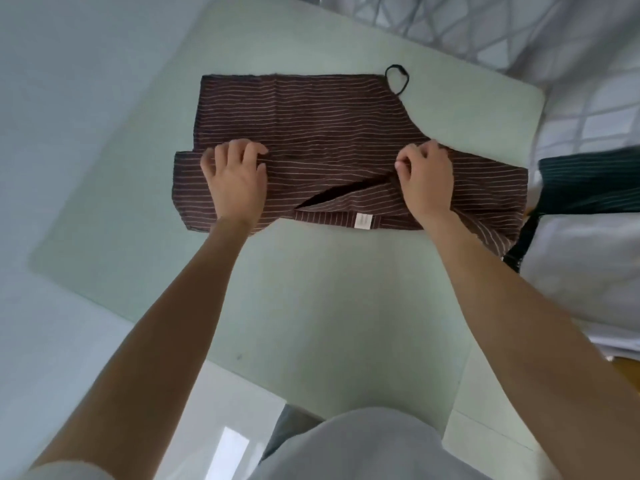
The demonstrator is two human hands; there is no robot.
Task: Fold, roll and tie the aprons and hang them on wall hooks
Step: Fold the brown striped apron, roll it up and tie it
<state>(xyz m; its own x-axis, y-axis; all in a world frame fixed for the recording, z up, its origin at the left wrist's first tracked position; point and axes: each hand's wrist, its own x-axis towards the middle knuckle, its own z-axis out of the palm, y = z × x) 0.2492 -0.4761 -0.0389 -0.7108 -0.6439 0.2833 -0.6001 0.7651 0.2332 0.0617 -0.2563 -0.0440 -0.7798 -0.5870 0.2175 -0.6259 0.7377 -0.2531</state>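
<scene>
Left hand: I see my left hand (232, 174) lying on the brown striped apron (311, 126), fingers bent and bunching the cloth at a fold edge.
Right hand: my right hand (426, 178) pinches the same fold edge, fingers curled tight on the cloth.
Apron: it lies partly folded on the pale green table (329, 306), near the far side.
Loop: a black loop (397, 77) sticks out at the apron's far right corner.
Tag: a small white tag (363, 221) sits on the near edge, between my arms.
Other apron: a dark striped apron (588, 185) lies to the right, off the table.
</scene>
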